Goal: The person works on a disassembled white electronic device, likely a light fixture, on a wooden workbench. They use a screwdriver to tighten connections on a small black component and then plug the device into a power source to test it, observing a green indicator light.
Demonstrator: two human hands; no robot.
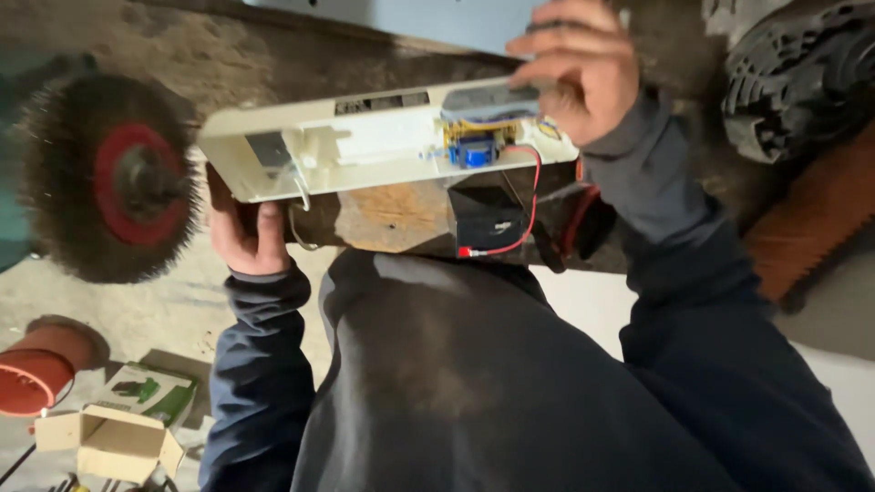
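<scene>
Hands hold a long, cream-white plastic housing [365,150] between them, its open inner side turned up to the camera. Left hand [248,239] sits under the housing's left end, fingers curled up against the underside and closed on it; the housing's squared corner juts out just above this hand. Right hand [579,68] clasps the opposite end from above, fingers wrapped over the top edge and closed around it.

Just left of the right hand, inside the smooth moulded shell, lies a small circuit board [478,137] with a blue, boxy component [475,152]. A thin red wire [531,205] loops down from there to a black rectangular block [483,219] that hangs just below the housing, nearer the right hand.

Behind the housing runs a rough, worn wooden beam [401,219]. Left of the left hand hangs a round wire brush wheel [105,178], bristly and dark with a red hub. Well below that hand lie an open cardboard box [109,442] and a green-and-white carton [146,392]. Both arms wear dark, soft sleeves.
</scene>
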